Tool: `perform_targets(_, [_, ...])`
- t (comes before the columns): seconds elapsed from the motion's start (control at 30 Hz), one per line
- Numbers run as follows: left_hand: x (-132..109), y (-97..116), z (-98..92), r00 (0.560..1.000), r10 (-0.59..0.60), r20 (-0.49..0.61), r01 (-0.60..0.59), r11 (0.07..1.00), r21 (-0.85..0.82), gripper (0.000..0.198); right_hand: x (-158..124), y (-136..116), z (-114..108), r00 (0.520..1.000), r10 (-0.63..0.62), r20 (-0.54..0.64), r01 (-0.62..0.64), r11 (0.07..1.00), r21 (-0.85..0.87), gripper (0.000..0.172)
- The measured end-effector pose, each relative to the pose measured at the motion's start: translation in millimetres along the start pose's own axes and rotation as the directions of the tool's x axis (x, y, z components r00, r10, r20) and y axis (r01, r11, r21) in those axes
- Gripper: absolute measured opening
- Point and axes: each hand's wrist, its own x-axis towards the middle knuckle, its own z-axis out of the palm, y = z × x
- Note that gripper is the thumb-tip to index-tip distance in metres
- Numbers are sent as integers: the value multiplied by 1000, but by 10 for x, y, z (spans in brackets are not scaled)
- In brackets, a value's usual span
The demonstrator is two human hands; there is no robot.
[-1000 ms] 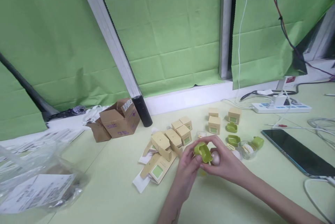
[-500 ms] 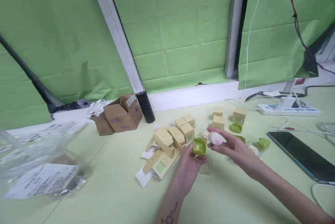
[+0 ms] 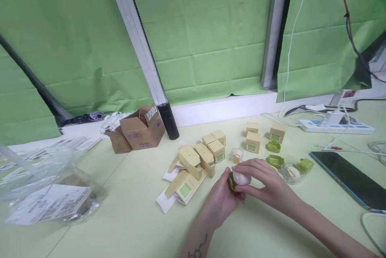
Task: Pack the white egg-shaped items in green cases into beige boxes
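My left hand is closed around a small green plastic case, tilted toward the right. My right hand pinches a pale pink rounded piece between thumb and fingers and presses it up against the open side of the case. The inside of the case is mostly hidden behind the piece and my fingers. Just beyond my hands lies a clear plastic case with something yellow and white in it. Similar green cases and another clear case lie to the right of my right hand.
Small tan boxes and flattened, opened cartons lie left of my hands. More boxes stand behind. A phone and power strip are at right; a brown carton, black cylinder and plastic bag at left.
My right hand has brought the pink piece left and down onto the green case. My left hand has turned the case, whose open side faced up before, toward the right.
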Motion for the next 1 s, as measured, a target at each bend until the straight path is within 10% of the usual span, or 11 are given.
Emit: perform_targets(1.0, [-22,-151,-66,985,143,-99,-131,984,122,39,-1,-276,117,999,-29,35,27,999,41,36])
